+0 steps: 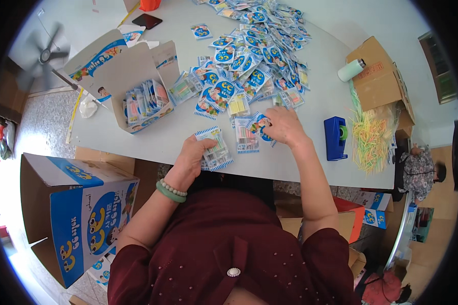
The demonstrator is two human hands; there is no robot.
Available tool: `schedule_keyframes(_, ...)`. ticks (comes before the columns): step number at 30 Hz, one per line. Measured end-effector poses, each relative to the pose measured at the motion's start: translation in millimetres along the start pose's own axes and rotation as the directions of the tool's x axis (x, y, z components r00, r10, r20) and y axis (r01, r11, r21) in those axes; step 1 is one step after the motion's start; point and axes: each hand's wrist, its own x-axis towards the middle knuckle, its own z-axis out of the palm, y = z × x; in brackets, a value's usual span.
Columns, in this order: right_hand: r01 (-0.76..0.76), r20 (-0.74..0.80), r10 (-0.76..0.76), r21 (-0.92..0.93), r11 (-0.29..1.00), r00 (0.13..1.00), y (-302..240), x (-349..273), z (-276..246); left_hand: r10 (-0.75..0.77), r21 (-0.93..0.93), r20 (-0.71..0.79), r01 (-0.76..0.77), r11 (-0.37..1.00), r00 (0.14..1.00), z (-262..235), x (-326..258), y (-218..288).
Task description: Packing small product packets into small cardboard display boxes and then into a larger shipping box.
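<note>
In the head view, the left forearm is brought in from 7 o'clock, and a blue-edged packet [218, 151] is held in the left hand's [189, 154] grip, thumb on top. The right hand [286, 124] is bent over a second packet [259, 125] at its 9 o'clock, touched by the fingertips; whether it is pinched cannot be told. Between 10 and 11 o'clock from the left hand, upright packets [145, 99] are held in an open display box [151, 118] on the surface [305, 165]. At the right hand's 3 o'clock, thin strips [372, 137] are heaped beside a brown carton [374, 76].

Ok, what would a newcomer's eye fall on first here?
The big heap of small blue-and-white packets covers the far middle of the white table. At the table's right end lies a loose pile of thin yellowish sticks, just right of the blue tape dispenser. The open carton holding packets stands at left.
</note>
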Motion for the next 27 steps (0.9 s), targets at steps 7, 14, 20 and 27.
schedule_keyframes(7, -0.356, 0.244, 0.299, 0.839, 0.412, 0.922, 1, -42, 13, -0.055, -0.100, 0.025, 0.057, 0.993, 0.998, 15, -3, 7)
schedule_keyframes(14, -0.170, 0.096, 0.241, 0.937, 0.305, 0.966, -112, -18, 40, 0.127, -0.332, 0.133, -0.077, 0.940, 0.983, 23, -7, -6)
schedule_keyframes(20, -0.214, -0.366, 0.345, 0.353, 0.911, 0.864, -85, -28, 51, 0.080, -0.176, 0.066, -0.067, 0.982, 0.995, -5, -6, 0)
schedule_keyframes(27, -0.570, 0.198, 0.549, 0.474, 0.672, 0.812, -80, -7, 33, 0.026, -0.348, 0.169, 0.035, 0.937, 0.985, -26, -6, 6)
